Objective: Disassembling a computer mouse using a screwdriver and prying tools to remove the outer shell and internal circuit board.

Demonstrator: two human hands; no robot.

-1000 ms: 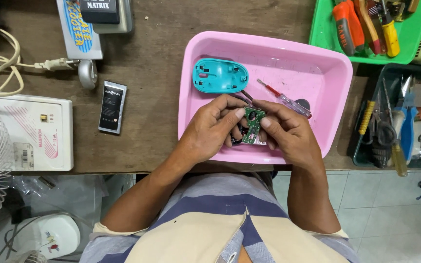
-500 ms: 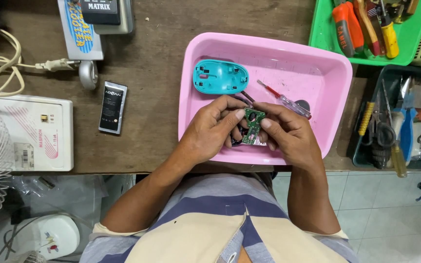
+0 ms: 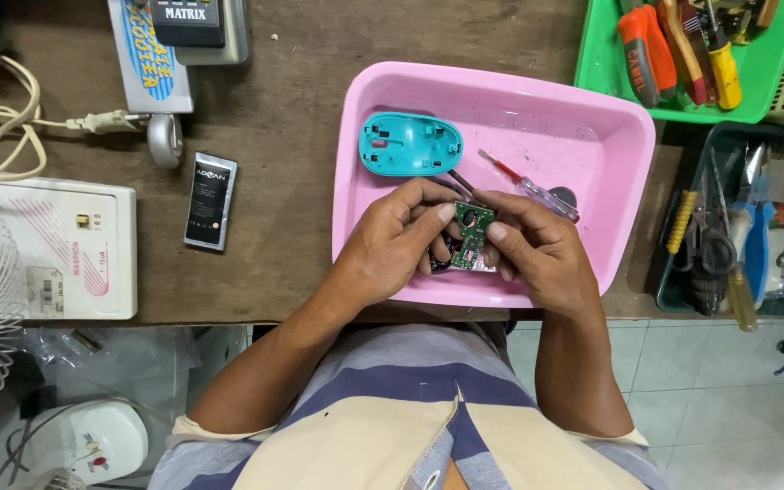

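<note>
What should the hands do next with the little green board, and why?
Probably lift the green circuit board a little clear of the pink tray. Both the left hand and right hand pinch it, and dark wires seem to trail beneath it, near the teal mouse shell.

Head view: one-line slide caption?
Both hands, left hand and right hand, hold a small green circuit board over a pink plastic tray beside a teal mouse shell.

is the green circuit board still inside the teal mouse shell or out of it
Out: both hands hold the circuit board above the pink tray; the teal shell lies apart.
</note>
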